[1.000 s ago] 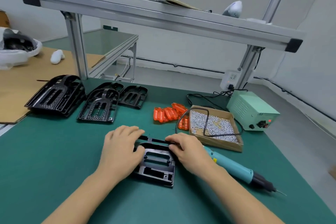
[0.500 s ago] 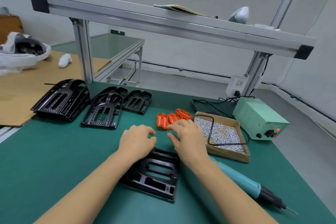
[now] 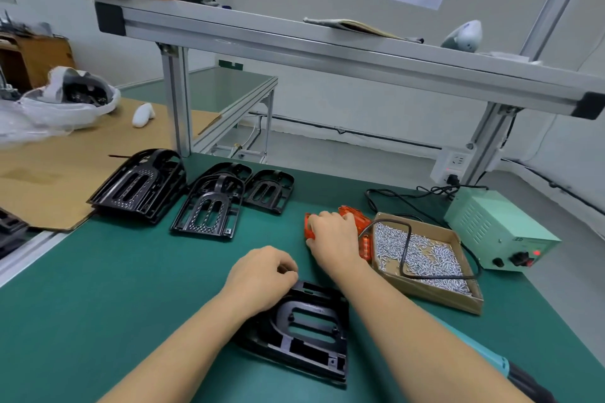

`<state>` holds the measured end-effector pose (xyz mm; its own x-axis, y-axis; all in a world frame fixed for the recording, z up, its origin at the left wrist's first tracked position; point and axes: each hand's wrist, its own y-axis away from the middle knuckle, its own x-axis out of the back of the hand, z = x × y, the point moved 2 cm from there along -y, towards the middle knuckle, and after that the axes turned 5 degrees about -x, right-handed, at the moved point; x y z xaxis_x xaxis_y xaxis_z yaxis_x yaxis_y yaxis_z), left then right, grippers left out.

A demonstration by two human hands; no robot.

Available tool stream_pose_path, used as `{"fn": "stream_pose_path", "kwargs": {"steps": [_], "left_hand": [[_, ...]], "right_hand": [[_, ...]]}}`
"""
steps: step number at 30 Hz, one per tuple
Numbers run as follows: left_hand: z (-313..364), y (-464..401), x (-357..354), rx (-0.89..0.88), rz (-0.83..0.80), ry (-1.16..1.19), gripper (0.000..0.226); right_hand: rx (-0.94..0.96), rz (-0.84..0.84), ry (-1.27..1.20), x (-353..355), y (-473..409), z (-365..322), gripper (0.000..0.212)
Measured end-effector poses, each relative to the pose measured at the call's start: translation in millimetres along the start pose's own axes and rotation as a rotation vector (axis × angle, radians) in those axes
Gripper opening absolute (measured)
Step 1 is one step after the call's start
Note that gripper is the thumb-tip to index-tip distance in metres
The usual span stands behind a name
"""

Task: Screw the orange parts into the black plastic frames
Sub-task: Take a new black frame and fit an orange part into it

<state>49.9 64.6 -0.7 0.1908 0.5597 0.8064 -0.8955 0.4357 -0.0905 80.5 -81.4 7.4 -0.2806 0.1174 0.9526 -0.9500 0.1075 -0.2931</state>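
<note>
My left hand (image 3: pixel 262 275) fingers curled, resting on top edge of black plastic frame (image 3: pixel 304 334), glossy, slotted, flat on green mat (image 3: pixel 114 288) before me, my right hand (image 3: pixel 334 239) fingers bent over translucent orange parts (image 3: pixel 363 239), clustered beside cardboard screw tray (image 3: pixel 425 294), grasp itself hidden

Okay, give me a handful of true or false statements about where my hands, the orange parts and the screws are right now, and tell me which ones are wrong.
1. The right hand is on the orange parts. True.
2. The left hand holds the electric screwdriver. False: it rests on the black frame; the screwdriver lies on the mat.
3. The screws are in a cardboard box. True.
4. An orange part already sits in the near frame. False: none shows there.
</note>
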Motion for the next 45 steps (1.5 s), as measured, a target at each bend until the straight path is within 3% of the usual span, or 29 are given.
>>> {"fn": "stream_pose_path", "kwargs": {"steps": [5,9,13,16,21,26,30,37,39,43,45], "left_hand": [[-8.8,-0.8,6.9,0.041,0.109,0.255,0.018],[-6.4,-1.8,14.7,0.118,0.207,0.825,0.025],[5.3,0.0,19.6,0.171,0.092,1.297,0.024],[11.4,5.7,19.1,0.101,0.03,1.391,0.022],[16.5,17.2,17.9,0.002,0.013,1.473,0.027],[16.2,23.6,20.1,-0.061,0.066,1.473,0.031],[15.5,29.3,19.6,-0.07,0.079,1.427,0.033],[17.0,38.8,17.5,-0.059,0.025,1.357,0.027],[13.2,41.6,19.4,-0.057,0.022,1.22,0.024],[-2.9,45.4,23.8,-0.11,0.078,0.633,0.037],[-7.0,47.0,22.9,-0.128,0.048,0.49,0.039]], "right_hand": [[-0.002,0.138,-0.228,12.4,19.2,8.7,0.016],[0.107,0.352,-0.532,31.7,50.8,19.4,0.006],[0.322,0.525,-0.542,44.4,81.4,23.2,0.006],[0.372,0.635,-0.485,52.3,95.6,28.6,0.019],[0.317,0.701,-0.483,60.4,112.1,37.6,0.014],[0.246,0.589,-0.719,64.8,126.9,41.1,0.023],[0.169,0.386,-0.941,68.9,132.2,40.1,0.031],[0.137,0.302,-0.81,59.3,136.7,37.0,0.03],[0.131,0.256,-0.819,53.9,139.6,38.6,0.03],[0.068,0.034,-0.924,40.1,146.3,44.7,0.02],[0.047,-0.051,-0.938,34.1,149.8,45.2,0.015]]}}
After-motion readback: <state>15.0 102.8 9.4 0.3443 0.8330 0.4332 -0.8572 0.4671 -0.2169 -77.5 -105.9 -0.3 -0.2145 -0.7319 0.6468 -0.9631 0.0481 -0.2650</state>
